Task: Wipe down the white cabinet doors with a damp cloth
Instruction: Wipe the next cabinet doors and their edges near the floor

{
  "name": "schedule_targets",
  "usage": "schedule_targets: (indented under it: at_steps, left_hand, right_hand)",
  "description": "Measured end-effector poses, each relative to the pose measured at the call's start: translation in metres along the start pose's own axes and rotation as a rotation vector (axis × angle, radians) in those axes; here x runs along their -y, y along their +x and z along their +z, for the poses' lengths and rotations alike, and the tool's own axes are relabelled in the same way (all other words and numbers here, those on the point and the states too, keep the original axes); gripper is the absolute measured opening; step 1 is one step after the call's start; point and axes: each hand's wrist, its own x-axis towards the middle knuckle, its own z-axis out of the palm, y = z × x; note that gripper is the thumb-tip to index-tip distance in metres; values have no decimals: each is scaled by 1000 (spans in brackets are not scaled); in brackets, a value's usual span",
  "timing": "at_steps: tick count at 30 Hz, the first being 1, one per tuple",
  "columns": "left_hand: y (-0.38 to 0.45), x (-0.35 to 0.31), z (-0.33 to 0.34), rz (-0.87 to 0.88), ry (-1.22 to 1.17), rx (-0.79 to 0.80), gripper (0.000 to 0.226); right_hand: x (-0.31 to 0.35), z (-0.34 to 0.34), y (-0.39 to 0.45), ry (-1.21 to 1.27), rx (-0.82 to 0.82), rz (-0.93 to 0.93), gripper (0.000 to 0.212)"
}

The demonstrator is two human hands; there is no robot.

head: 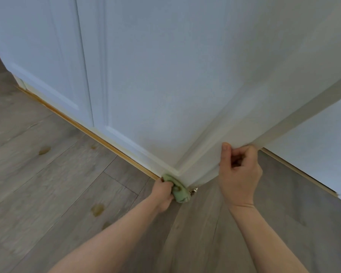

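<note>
A tall white cabinet door (185, 85) swings open toward me, its lower corner near the floor. My left hand (163, 192) grips a bunched pale green cloth (178, 191) and presses it against the door's bottom corner at the hinge side. My right hand (238, 174) holds the door's lower free edge, thumb on the front face and fingers curled round behind it. Another white door (47, 66) stands closed to the left.
Grey wood-look floor (67, 184) with a few yellowish spots spreads below. A thin wooden strip (77, 125) runs along the cabinet base. A white panel (313, 154) shows behind the open door at right.
</note>
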Motion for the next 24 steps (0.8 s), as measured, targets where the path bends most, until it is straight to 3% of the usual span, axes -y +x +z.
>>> schedule_targets:
  at_steps: [5, 10, 14, 18, 22, 24]
  left_hand:
    - [2, -8, 5, 151, 88, -211, 7]
    - [-5, -40, -1, 392, 24, -421, 14]
    - [-18, -11, 21, 462, 122, -347, 21]
    - [-30, 29, 32, 387, 251, -177, 19]
    - [-11, -29, 8, 414, 117, -370, 31]
    - [-1, -49, -4, 454, 159, -476, 35]
  right_hand:
    - [2, -3, 1, 9, 22, 25, 29]
    - [4, -4, 1, 20, 69, 93, 30]
    - [3, -6, 2, 17, 77, 83, 29]
    - [3, -5, 1, -12, 78, 64, 29]
    - [8, -10, 2, -9, 98, 78, 29]
    - [11, -10, 2, -16, 122, 88, 30]
